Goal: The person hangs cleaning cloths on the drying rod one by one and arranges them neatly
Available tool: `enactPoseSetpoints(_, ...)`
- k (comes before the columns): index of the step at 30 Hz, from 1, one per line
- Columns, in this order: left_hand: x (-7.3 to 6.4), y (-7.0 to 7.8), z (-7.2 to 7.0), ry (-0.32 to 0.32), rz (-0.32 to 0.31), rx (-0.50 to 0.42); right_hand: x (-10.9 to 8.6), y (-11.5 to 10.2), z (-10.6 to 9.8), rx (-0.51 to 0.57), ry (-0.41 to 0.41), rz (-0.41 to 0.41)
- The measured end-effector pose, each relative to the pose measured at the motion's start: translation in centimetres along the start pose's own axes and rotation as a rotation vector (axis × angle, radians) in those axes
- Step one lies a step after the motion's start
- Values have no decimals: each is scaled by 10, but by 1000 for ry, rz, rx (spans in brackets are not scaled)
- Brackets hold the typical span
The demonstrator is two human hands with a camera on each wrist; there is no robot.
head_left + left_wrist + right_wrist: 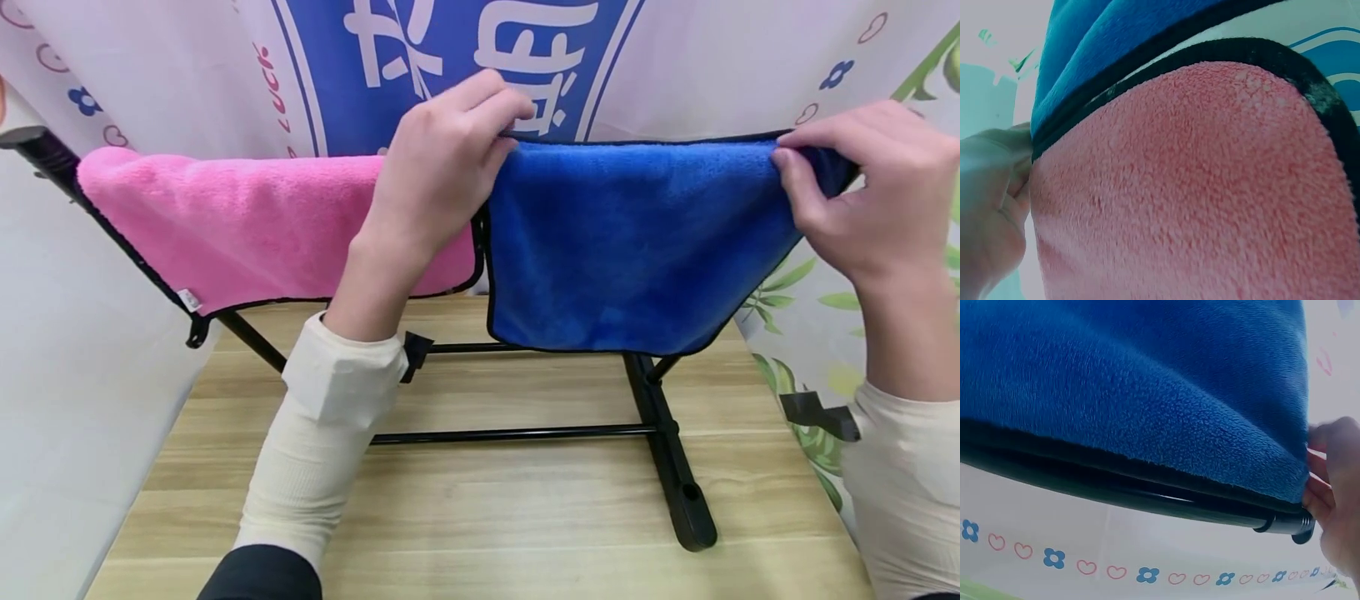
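In the head view a blue plush towel (622, 250) with black edging hangs over the top of a black rack (663, 450). My left hand (442, 167) pinches its upper left corner, beside the pink towel's right end. At the upper right, my right hand (885, 183) holds the blue towel's edge between thumb and fingers, near the end of the rack. The pink towel (247, 225) drapes over the left half, with a small white tag at its lower left. In the right wrist view, a black rack tube (1166, 497) runs along the blue towel's edge.
The rack stands on a wood-grain table (480, 517), its crossbars low between the legs. Behind hangs a white curtain (202, 75) with a blue printed panel (465, 50). Leaf-patterned covering (802, 308) lies to the right, beyond the table edge.
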State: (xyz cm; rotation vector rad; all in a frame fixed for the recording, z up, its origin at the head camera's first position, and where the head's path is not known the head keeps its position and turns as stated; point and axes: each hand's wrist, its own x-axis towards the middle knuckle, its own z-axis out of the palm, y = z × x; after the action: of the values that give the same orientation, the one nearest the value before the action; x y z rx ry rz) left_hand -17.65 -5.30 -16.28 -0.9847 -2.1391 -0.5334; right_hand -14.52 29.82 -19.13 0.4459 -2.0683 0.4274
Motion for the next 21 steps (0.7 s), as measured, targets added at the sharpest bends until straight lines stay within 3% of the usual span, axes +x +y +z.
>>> enactPoseSetpoints(3, -3, -1, -2, -26, -8, -62, -3, 1, -6, 73, -39, 13)
enactPoseSetpoints(8, -7, -2, -6, -68, -4, -132, -7, -3, -13, 42, -121, 49)
enactPoseSetpoints(16, -9, -4, -12, -172, 20, -142, -5, -8, -13, 13, -129, 85)
enactPoseSetpoints(21, -11, -3, -12, -170, 25, -157, -6, -10, -14, 8, -128, 95)
